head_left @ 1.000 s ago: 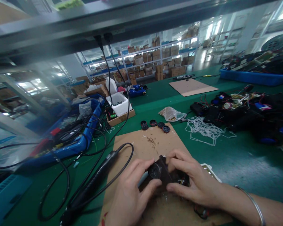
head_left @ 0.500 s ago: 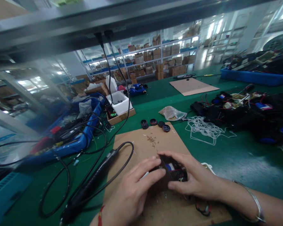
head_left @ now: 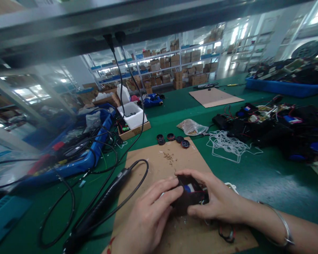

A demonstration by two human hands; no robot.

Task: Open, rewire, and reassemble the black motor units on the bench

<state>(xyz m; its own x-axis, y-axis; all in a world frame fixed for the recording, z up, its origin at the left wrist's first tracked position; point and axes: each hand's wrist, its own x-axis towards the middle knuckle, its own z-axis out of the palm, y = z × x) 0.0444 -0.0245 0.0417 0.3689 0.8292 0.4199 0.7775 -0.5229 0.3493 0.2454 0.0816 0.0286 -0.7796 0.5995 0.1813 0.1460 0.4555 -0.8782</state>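
Both my hands hold a black plastic housing (head_left: 180,204) low over the cardboard sheet (head_left: 140,162). A blue and white part (head_left: 188,188) and thin wires show inside it. My left hand (head_left: 151,211) has its fingers laid over the housing's left side, hiding much of it. On the other side, my right hand (head_left: 218,197) grips it between thumb and fingers. Beyond my hands lies a loose scatter of small brass-coloured screws (head_left: 169,156). Several round black parts (head_left: 185,144) sit along the cardboard's far edge.
A black corded tool (head_left: 103,201), like an electric screwdriver, lies left of my hands. Blue bins (head_left: 95,155) stand further left. A clear bag of screws (head_left: 192,127), white cord (head_left: 225,143) and a heap of black wired units (head_left: 275,130) lie ahead and to the right.
The housing has tipped slightly between my hands, and its blue part shows a little further left. Both hands keep their hold; the view has shifted slightly.
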